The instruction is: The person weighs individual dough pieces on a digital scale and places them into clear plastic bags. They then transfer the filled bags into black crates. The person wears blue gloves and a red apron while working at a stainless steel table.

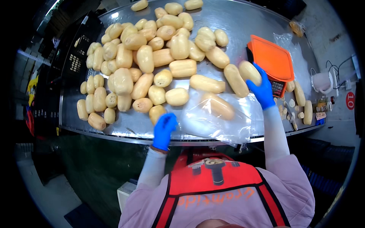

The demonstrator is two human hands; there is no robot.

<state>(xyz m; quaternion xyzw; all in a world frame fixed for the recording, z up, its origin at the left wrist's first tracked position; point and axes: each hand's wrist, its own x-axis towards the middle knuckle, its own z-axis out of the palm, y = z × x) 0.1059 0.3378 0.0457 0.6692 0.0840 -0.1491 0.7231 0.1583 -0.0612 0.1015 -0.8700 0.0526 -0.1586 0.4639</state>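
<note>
My right hand [263, 88], in a blue glove, grips a peeled lotus root segment [250, 72] beside the orange-topped weighing scale [272, 58]. My left hand [165, 131], gloved in blue too, is by the table's front edge, its fingers curled and blurred. Just beyond those fingers lies another lotus root segment [156, 113]; I cannot tell whether they touch it. Between my hands a clear plastic bag [211, 129] lies flat, with one lotus root segment [218, 106] inside or under its film. A large heap of lotus root [145, 58] spreads over the left and middle.
A steel table [236, 20] carries everything. Black plastic crates [75, 61] stand along its left side. Right of the scale lie a knife [291, 115], cut root pieces [300, 115] and whole segments [308, 112]. Behind the scale is more plastic film [300, 64]. A white jug [322, 82] stands at far right.
</note>
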